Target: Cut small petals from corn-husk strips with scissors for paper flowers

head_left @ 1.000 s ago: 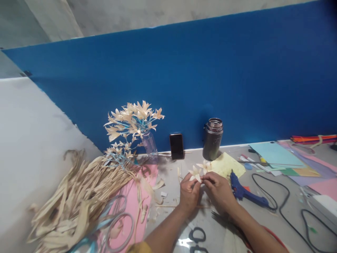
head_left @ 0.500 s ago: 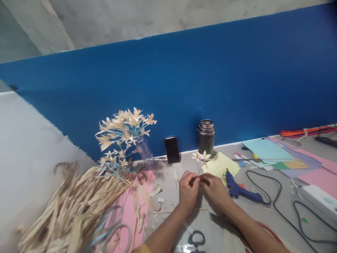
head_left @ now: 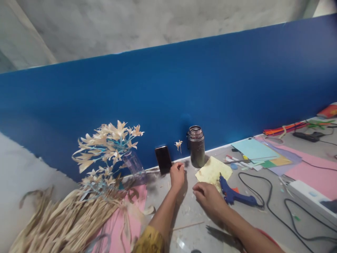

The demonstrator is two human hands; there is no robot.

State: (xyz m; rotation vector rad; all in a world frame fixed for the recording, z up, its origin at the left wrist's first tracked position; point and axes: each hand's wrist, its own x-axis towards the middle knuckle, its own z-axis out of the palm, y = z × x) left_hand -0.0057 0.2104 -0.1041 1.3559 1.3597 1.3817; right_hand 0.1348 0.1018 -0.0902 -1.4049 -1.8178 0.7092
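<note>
My left hand (head_left: 177, 174) is pinched on the thin stem of a small cream flower (head_left: 178, 144), which stands upright above the fingers, between the phone and the dark flask. My right hand (head_left: 209, 197) hovers low over the table, fingers loosely curled, with nothing visible in it. Beside it lie a yellow paper (head_left: 209, 170) and a blue glue gun (head_left: 234, 195). To the left, a clear vase (head_left: 134, 163) leans with a bunch of pale husk flowers (head_left: 113, 135) on blue stems. Dark pliers-like jaws (head_left: 221, 235) rest under my right forearm.
A phone (head_left: 163, 160) leans against the blue partition (head_left: 168, 95) next to the open flask (head_left: 197, 146). Dried husks (head_left: 65, 221) and pink paper (head_left: 134, 211) cover the left. Coloured sheets (head_left: 254, 149), a black cable (head_left: 271, 196) and a white power strip (head_left: 313, 198) lie right.
My hands have come apart. The left has moved forward and left with the flower upright in its pinch; the right has let go and stays low near the glue gun. The view has shifted.
</note>
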